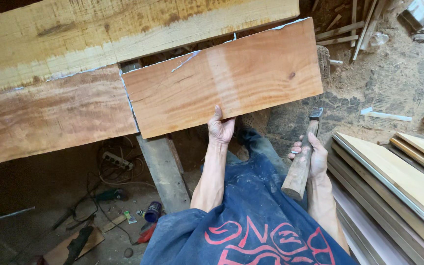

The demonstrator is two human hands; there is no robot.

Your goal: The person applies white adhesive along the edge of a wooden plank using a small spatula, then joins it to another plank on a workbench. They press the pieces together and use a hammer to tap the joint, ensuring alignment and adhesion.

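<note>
The reddish board (226, 78) is gripped at its lower edge by the left hand (220, 128), thumb up on the face, the other fingers hidden beneath. It butts end to end against a darker plank (50, 115), beside the pale beam (99, 34) behind, over a wooden support post (165, 169). The right hand (312, 154) is clenched round the wooden handle of a hammer (303, 157), head up, near the board's lower right corner. Stacked planks (403, 191) lie to the right.

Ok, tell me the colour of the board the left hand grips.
Reddish-orange board with a paler band across it; head view shows it best.
</note>
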